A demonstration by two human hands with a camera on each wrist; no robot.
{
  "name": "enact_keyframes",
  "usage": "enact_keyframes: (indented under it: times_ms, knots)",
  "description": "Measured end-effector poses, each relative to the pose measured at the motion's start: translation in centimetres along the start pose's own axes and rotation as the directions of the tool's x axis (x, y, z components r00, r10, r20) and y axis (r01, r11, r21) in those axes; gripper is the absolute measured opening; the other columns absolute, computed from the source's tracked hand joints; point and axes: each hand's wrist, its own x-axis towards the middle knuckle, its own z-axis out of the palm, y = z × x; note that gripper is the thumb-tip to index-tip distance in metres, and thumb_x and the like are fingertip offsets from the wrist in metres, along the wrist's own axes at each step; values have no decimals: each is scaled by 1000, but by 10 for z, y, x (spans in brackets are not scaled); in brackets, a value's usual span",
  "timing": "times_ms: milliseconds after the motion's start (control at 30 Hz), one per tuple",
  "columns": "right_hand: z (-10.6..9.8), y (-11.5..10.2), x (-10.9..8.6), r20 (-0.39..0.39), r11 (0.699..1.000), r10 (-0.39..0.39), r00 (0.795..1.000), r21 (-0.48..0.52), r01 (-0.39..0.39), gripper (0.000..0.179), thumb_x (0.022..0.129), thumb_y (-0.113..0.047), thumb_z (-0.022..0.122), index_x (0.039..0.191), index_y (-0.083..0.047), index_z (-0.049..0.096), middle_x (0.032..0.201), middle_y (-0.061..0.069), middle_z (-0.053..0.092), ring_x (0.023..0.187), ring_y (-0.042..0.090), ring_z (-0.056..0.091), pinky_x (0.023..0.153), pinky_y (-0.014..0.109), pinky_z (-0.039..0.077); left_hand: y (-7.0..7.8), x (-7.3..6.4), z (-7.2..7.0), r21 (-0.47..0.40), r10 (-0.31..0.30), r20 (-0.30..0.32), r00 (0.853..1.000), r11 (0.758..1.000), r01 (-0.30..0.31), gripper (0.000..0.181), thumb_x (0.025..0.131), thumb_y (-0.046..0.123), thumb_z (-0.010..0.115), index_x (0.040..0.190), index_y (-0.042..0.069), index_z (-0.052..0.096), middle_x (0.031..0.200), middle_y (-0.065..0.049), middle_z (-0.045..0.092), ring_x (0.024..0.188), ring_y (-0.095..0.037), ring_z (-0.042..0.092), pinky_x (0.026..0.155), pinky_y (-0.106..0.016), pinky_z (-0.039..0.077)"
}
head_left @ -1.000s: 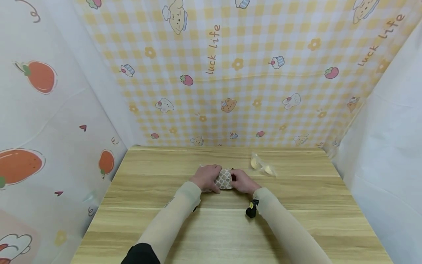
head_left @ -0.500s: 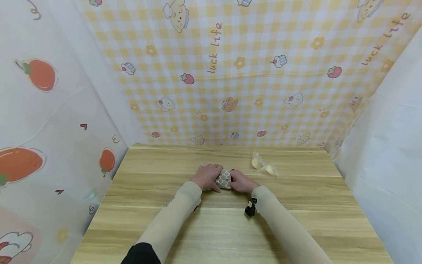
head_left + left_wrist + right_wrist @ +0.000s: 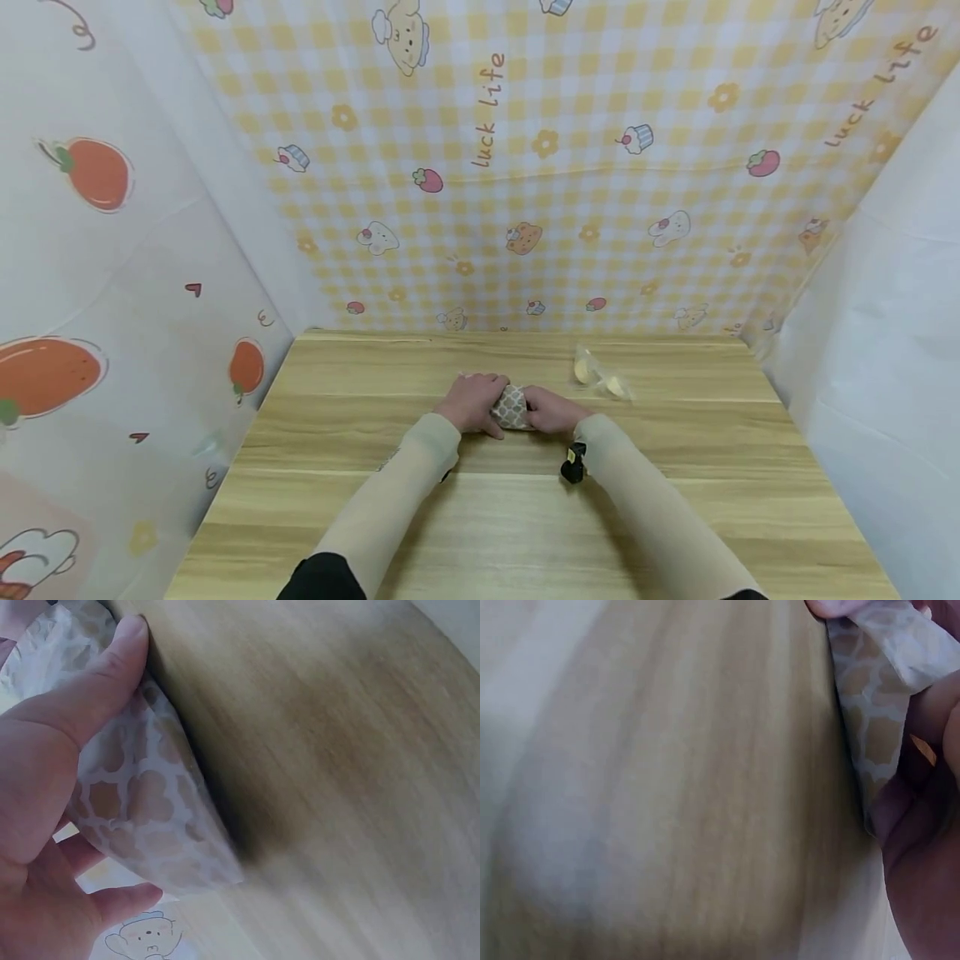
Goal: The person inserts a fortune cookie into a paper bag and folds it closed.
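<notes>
Right hand (image 3: 552, 411) slightly higher, gripping pouch (image 3: 511, 407)

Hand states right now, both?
Left hand: closed, holding the patterned pouch.
Right hand: partly hidden at the patterned pouch's end; open or closed can't be told.

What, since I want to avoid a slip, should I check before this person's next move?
1. Left hand on the patterned pouch: ok, its thumb lies across it.
2. Right hand at the patterned pouch's right end: ok, touching.
3. Right hand's grip: cannot tell, fingertips hidden.
4. Clear packaging away from both hands: ok, lying apart on the table.
5. Whole pouch visible: not ok, the hands cover parts.
</notes>
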Motion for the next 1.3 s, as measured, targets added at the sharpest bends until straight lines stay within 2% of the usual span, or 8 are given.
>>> enact_keyframes:
  times_ms: [133,233,433,567,833,1000,1133,1300]
  knots:
    - [-3,2,0,28,1000,0,1000,11,0,31,90,12,52,111,-4,69,96,-2,67,82,9,60,77,26,50,-1,0,-4,-59,8,28,1000,998,-6,85,74,43,96,144,18,56,137,-3,66,126,-27,62,115,-65,39]
    - [-4,4,1,12,1000,-29,1000,-7,29,27,90,11,53,105,-4,70,93,-3,67,79,8,59,74,25,50,-1,0,-8,-91,5,36,999,996,-2,75,75,39,96,138,19,59,131,-1,69,122,-25,64,116,-65,37]
    - [-4,5,5,-38,997,-72,997,-13,72,21,87,11,57,88,-5,70,80,-5,64,69,6,55,65,24,47,-1,1,-8,-84,4,5,1000,996,-4,64,75,35,96,127,18,62,125,-2,72,120,-27,66,116,-76,28]
    - [-4,8,8,-42,998,-63,997,13,63,23,87,12,57,83,-6,71,75,-6,62,66,6,54,63,22,45,-2,3,-3,-69,4,-12,1000,998,-5,64,74,36,96,124,18,62,123,-1,72,119,-26,66,114,-77,29]
    - [-3,11,11,7,994,-85,996,72,85,22,91,12,57,96,-2,72,86,-4,67,75,6,57,71,23,49,-3,5,0,-66,11,-21,1000,998,-13,65,75,38,96,127,18,62,126,-1,72,121,-28,66,113,-78,30]
    - [-3,11,11,46,994,-68,997,93,63,27,91,14,53,101,-3,71,92,-3,66,81,10,57,76,24,49,0,2,-4,-69,-14,-15,1000,998,13,68,75,37,96,130,18,61,129,-2,71,122,-28,65,114,-75,31]
    - [-2,9,6,23,994,-29,999,108,27,29,89,13,52,107,-3,70,96,-1,67,84,11,60,79,25,51,3,0,-6,-45,-43,-4,999,998,43,73,76,38,94,137,18,58,134,-3,68,122,-28,64,112,-68,37]
    - [-1,3,-3,-42,996,-6,999,84,9,26,97,6,57,117,-4,70,107,3,70,95,15,63,87,30,52,5,-2,-7,-38,-69,17,997,997,70,80,77,40,94,144,18,55,139,-4,65,126,-29,62,112,-65,39]
